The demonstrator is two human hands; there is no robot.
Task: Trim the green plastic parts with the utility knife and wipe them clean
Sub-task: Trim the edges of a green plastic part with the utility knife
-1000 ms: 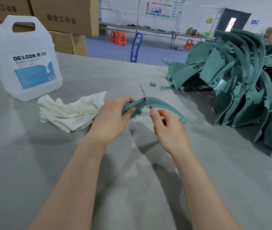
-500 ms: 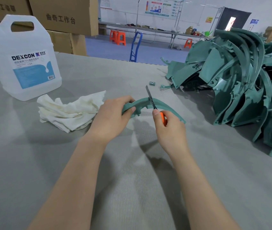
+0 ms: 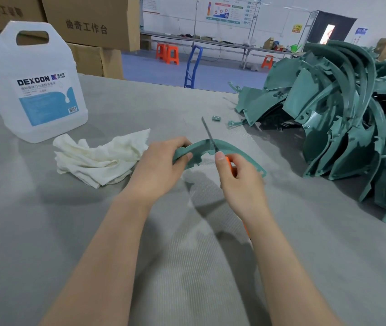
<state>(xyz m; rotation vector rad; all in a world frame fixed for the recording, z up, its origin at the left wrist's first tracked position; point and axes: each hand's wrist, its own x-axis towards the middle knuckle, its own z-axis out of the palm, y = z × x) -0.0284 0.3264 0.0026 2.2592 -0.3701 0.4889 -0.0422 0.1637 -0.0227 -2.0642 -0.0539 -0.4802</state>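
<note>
The left fingers (image 3: pixel 179 142) curl over the near end of a thin, curved green plastic part (image 3: pixel 196 149). The thumb presses its lower edge, so the left hand (image 3: pixel 161 168) grips it by one tip only. The right fingers (image 3: pixel 220 158) are closed round an orange-handled utility knife (image 3: pixel 230 165), thumb laid forward toward the blade. The right hand (image 3: pixel 241 184) sets that long, narrow blade across the crown of the arc, at its upper edge.

The part sits between both hands, just above the grey fabric-covered worktop (image 3: pixel 187 267). Its right tip dips low, and I cannot tell whether it touches.

It looks light and fairly stiff, but a slim moulded arc like this will likely spring under blade pressure when held at one end. A grip nearer the cut, behind the blade's path, should steady it. Smooth plastic may also slip, and so much exposed blade could flex or skate off the edge toward the holding thumb.

A crumpled white cloth (image 3: pixel 100 156) lies left of the hands, ready for wiping. Beyond it stands a translucent plastic jug with a blue label (image 3: pixel 43 90). A heaped pile of similar green plastic parts (image 3: pixel 340 118) lies well to the right.
</note>
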